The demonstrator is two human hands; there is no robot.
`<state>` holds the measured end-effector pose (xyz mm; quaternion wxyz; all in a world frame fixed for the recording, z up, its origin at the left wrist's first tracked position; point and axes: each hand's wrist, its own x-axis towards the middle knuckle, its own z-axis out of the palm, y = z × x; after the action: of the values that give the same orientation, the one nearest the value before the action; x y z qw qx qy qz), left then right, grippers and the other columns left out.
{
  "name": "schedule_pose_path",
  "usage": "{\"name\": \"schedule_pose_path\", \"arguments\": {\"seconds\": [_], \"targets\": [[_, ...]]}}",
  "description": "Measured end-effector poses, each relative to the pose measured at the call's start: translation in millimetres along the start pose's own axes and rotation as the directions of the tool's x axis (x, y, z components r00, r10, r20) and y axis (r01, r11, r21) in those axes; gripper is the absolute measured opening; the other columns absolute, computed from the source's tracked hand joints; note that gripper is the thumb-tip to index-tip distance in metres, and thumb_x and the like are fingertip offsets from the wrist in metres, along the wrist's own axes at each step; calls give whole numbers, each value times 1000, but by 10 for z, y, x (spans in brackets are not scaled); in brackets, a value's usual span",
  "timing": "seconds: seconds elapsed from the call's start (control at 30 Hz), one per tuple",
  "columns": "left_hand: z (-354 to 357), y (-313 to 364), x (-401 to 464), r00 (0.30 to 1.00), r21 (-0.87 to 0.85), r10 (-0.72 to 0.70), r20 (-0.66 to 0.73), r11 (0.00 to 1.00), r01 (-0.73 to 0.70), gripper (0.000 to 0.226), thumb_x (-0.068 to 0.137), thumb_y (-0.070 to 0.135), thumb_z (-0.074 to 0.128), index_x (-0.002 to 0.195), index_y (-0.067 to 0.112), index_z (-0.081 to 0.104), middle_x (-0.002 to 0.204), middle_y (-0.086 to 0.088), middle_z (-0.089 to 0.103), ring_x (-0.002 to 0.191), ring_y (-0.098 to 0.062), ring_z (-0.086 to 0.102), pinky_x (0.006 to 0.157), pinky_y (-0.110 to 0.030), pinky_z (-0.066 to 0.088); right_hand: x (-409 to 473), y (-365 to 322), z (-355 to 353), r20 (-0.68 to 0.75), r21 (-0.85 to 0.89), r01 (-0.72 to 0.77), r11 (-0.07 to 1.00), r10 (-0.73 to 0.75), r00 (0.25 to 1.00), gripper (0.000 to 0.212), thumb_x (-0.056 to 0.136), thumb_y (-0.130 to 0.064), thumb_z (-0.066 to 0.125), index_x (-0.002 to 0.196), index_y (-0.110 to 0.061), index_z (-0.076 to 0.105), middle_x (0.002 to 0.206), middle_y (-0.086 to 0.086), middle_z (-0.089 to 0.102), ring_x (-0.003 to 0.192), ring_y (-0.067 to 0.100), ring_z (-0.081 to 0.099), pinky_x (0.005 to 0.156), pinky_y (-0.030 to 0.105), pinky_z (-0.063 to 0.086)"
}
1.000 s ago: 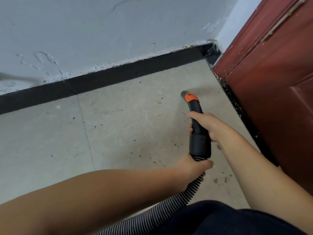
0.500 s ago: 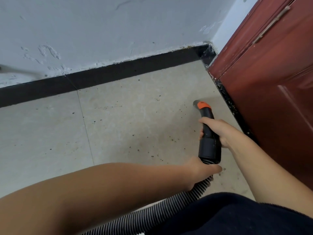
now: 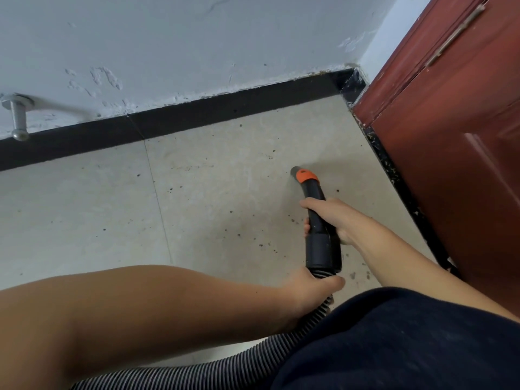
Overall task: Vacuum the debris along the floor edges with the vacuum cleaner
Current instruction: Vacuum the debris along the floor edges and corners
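Note:
A black vacuum nozzle with an orange collar points down at the beige tiled floor, its mouth close to the tile. My right hand is wrapped around the nozzle's middle. My left hand grips the ribbed grey hose just below the nozzle's thick end. Dark specks of debris lie scattered on the tile left of the nozzle. More debris lines the black strip under the door.
A black skirting runs along the white wall at the back. A red-brown door stands on the right. A metal door stop juts from the wall at the left. My dark-clothed knee fills the lower right.
The nozzle swung right toward the door, then came back slightly left and further from the door. The view has shifted, which brings the metal door stop into sight at the left.

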<state>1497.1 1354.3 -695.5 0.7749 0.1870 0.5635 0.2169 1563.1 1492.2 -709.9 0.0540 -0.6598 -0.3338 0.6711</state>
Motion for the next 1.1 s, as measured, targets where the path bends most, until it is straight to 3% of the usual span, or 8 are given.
{"name": "schedule_pose_path", "arguments": {"seconds": [0.13, 0.23, 0.37, 0.57, 0.7, 0.87, 1.1], "targets": [[-288, 212, 40, 989, -18, 30, -142, 999, -33, 16, 86, 26, 64, 86, 14, 54, 67, -1, 56, 49, -9, 54, 45, -17, 47, 164, -346, 300, 29, -39, 65, 997, -64, 998, 16, 89, -14, 58, 96, -4, 47, 47, 8, 58, 40, 20, 56, 48, 31, 53], [-405, 309, 53, 983, -78, 48, -176, 995, -62, 16, 87, 25, 64, 88, 15, 53, 72, -4, 57, 54, -13, 55, 48, -20, 49, 236, -528, 462, 84, -131, 111, 985, -101, 991, 15, 89, -15, 56, 94, -6, 44, 50, 8, 61, 43, 20, 58, 55, 32, 54], [-390, 294, 6, 987, -118, 36, -156, 991, -55, 15, 87, 25, 64, 89, 15, 53, 72, -4, 58, 55, -13, 55, 49, -20, 49, 180, -540, 502, 73, -217, 98, 971, -84, 994, 14, 90, -16, 55, 92, -8, 44, 52, 8, 62, 46, 21, 59, 57, 31, 53], [-375, 137, -148, 995, -103, 5, -102, 995, -15, 15, 87, 27, 62, 93, 17, 53, 70, -1, 57, 56, -10, 56, 46, -16, 49, 73, -370, 571, 97, -252, 70, 965, -47, 994, 13, 89, -15, 54, 93, -5, 47, 52, 8, 62, 43, 20, 59, 49, 27, 52], [-567, 298, -78, 981, -88, 25, -193, 995, -43, 15, 87, 26, 62, 91, 15, 52, 72, -3, 57, 56, -13, 55, 53, -21, 49, 227, -573, 689, 96, -175, 78, 981, -62, 993, 14, 89, -15, 56, 95, -6, 46, 49, 6, 61, 42, 18, 59, 50, 29, 54], [-936, 621, 76, 946, -29, 105, -307, 992, -120, 19, 87, 22, 64, 98, 9, 55, 71, -5, 56, 54, -14, 53, 46, -18, 47, 496, -954, 835, 35, -26, 97, 995, -96, 995, 14, 88, -13, 59, 87, -7, 46, 44, 5, 58, 40, 18, 57, 55, 33, 51], [-1038, 583, 40, 919, -185, 71, -389, 971, -153, 18, 87, 21, 64, 98, 13, 52, 73, -6, 56, 55, -15, 54, 47, -18, 47, 555, -1090, 1243, 196, -257, 121, 959, -71, 978, 20, 84, -18, 60, 98, -9, 49, 53, 6, 62, 46, 20, 59, 63, 33, 56]]}}
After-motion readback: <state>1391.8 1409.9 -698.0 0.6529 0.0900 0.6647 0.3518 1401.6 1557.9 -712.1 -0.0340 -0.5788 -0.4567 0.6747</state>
